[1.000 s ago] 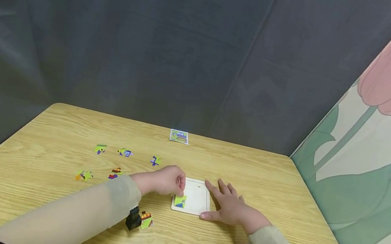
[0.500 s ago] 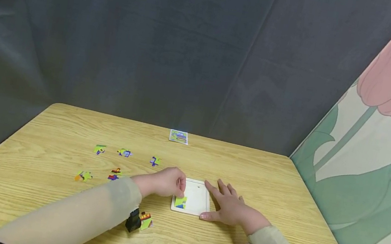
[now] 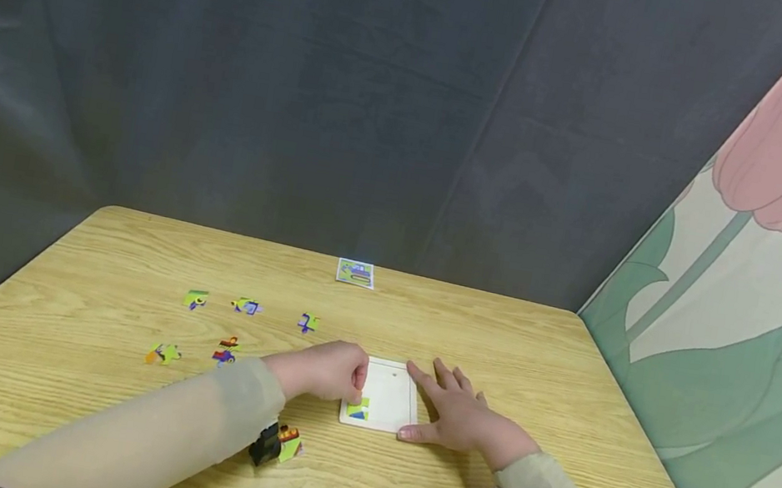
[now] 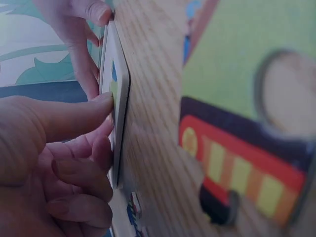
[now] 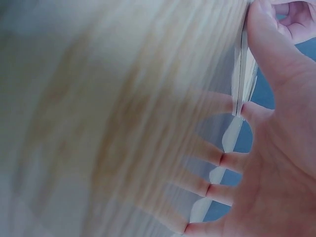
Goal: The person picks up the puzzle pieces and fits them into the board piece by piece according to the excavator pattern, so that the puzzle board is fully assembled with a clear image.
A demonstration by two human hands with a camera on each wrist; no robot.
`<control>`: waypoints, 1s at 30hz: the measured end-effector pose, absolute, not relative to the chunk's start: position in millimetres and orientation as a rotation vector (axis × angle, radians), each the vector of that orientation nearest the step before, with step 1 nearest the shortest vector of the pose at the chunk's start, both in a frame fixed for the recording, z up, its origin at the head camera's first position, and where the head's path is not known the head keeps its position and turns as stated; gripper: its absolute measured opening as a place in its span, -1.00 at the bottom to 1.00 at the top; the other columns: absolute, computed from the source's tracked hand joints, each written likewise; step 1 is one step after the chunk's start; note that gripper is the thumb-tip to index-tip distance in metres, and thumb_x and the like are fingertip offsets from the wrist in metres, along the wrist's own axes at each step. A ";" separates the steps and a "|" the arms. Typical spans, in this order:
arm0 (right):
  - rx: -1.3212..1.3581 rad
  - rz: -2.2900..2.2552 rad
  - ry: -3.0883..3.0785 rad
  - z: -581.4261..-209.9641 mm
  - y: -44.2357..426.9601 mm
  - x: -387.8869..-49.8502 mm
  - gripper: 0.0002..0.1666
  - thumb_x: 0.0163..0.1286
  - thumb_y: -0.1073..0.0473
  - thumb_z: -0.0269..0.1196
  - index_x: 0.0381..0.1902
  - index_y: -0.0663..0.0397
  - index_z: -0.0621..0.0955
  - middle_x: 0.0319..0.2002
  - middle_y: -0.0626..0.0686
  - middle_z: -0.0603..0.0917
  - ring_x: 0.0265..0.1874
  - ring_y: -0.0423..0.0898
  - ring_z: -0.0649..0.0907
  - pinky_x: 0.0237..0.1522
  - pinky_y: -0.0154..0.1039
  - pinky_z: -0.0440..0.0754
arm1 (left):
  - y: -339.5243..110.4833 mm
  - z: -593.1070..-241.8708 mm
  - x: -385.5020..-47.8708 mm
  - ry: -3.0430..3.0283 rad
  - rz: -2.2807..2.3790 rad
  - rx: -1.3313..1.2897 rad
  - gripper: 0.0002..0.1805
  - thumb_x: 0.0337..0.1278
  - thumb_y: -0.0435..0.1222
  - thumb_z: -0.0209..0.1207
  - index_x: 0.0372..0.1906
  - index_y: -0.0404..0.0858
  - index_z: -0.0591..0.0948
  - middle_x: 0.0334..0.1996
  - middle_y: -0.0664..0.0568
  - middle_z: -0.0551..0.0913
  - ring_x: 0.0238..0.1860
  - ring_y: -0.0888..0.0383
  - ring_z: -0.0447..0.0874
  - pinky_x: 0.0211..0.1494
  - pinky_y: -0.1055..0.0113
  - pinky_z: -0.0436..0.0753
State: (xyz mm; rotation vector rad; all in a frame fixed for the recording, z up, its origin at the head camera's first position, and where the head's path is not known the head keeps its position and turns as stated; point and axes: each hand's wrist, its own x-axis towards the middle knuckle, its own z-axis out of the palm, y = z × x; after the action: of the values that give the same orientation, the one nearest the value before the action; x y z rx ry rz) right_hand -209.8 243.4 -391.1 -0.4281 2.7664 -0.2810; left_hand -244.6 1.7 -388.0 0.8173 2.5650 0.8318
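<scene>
A shallow white puzzle tray [image 3: 387, 395] lies flat on the wooden table. In its near left corner sits a green puzzle piece with some blue [image 3: 357, 413]. My left hand [image 3: 334, 370] is over the tray's left side, thumb and curled fingers pinching that piece at its far edge; in the left wrist view the thumb [image 4: 74, 116] meets the green surface, and the fingertips are partly hidden. My right hand [image 3: 452, 413] rests spread along the tray's right edge, thumb at the near corner and index finger at the far one. The right wrist view shows straight fingers on the table.
Several loose puzzle pieces lie to the left, such as a green and orange one [image 3: 164, 353] and a blue and green one [image 3: 307, 323]. A red and green piece [image 3: 289, 445] lies by my left wrist. A picture card [image 3: 356, 273] is at the table's back edge.
My left hand has shifted slightly toward me, and the green piece sits a little nearer the tray's near edge. The right hand keeps its place.
</scene>
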 end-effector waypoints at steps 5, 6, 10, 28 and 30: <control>-0.434 -0.269 2.779 -388.4 242.0 -208.7 0.20 0.10 -0.49 0.27 0.58 -0.29 0.07 0.54 0.27 -0.07 0.44 0.41 0.00 0.16 0.56 0.04 | 2.8 -385.0 -241.3 2.630 0.748 0.770 -0.71 0.03 -0.30 0.44 -0.38 -0.18 0.48 -0.49 0.08 0.49 -0.48 0.15 0.41 -0.37 0.29 0.42; -0.434 -0.268 2.778 -387.8 241.7 -208.5 0.20 0.10 -0.49 0.27 0.58 -0.28 0.07 0.54 0.27 -0.07 0.44 0.41 0.00 0.16 0.56 0.04 | 2.8 -385.3 -241.4 2.642 0.736 0.763 -0.69 0.01 -0.29 0.45 -0.37 -0.18 0.47 -0.49 0.08 0.48 -0.48 0.15 0.40 -0.37 0.29 0.40; -0.435 -0.269 2.774 -386.8 241.3 -208.0 0.20 0.10 -0.48 0.27 0.58 -0.28 0.06 0.54 0.27 -0.08 0.44 0.42 -0.01 0.16 0.56 0.03 | -3.9 -384.6 -240.9 2.642 0.739 0.763 -0.65 -0.05 -0.26 0.48 -0.36 -0.19 0.47 -0.52 0.08 0.46 -0.51 0.15 0.37 -0.40 0.29 0.37; -0.456 -0.209 2.744 -389.1 241.1 -207.8 0.20 0.17 -0.50 0.19 0.60 -0.23 -0.03 0.54 0.27 -0.14 0.45 0.40 -0.05 0.18 0.54 0.03 | -167.8 -363.7 -195.6 2.565 0.870 0.559 -0.66 -0.08 -0.39 0.47 -0.38 -0.22 0.46 -0.56 0.01 0.42 -0.57 0.13 0.33 -0.48 0.23 0.37; -0.456 -0.217 2.739 -389.8 241.2 -207.6 0.20 0.17 -0.50 0.19 0.60 -0.23 -0.03 0.54 0.27 -0.14 0.45 0.40 -0.07 0.18 0.54 0.02 | -178.8 -369.1 -189.2 2.567 0.887 0.538 -0.64 -0.11 -0.36 0.49 -0.34 -0.20 0.47 -0.57 0.00 0.41 -0.58 0.13 0.32 -0.49 0.24 0.35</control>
State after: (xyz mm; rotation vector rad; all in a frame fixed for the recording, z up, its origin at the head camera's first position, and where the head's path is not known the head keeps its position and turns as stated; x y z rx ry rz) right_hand -207.6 241.2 -389.8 -0.4565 2.7389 -0.2173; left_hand -189.2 -178.8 -369.1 0.5378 2.5665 0.8874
